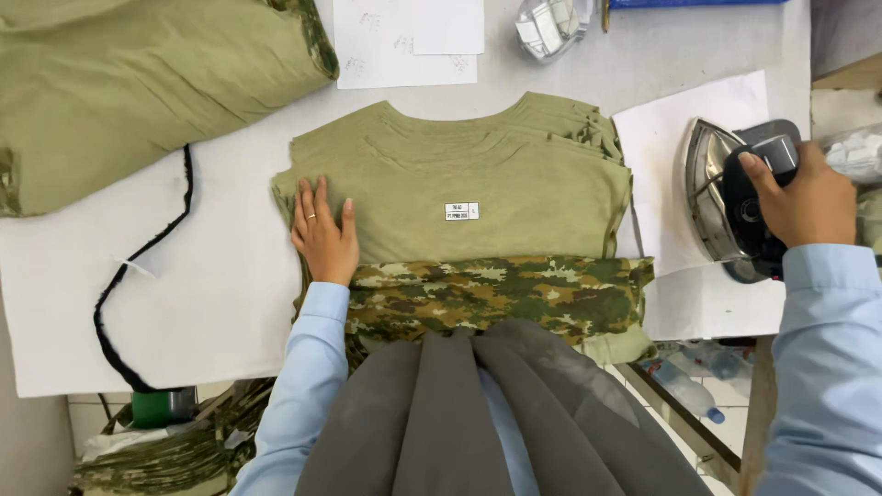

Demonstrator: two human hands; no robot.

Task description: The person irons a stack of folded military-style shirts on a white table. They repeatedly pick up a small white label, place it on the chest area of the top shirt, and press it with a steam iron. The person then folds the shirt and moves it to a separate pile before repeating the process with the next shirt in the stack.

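White padded work table (230, 303) w/ a black cord (138, 266) looping across its left part. Left hand (323, 234): fingers spread flat, palm down, gripping nothing, pressing the left edge of a stack of olive-green folded cotton shirts (478, 184) at table centre; several layers show at the collar, exact no. can't tell. One small white label (461, 211) on the top shirt. Near edge of stack: one camouflage-print fabric piece (496, 294). Right hand (808, 202): fingers curled tight round the black handle of one steel-soled iron (735, 197), tipped on its side, on a white paper sheet (680, 129) right of the stack. Far left: one big olive fabric bundle (138, 83). Far centre: 2 white paper sheets (404, 41) overlapping. One clear plastic bottle (684, 390) below table, near right.
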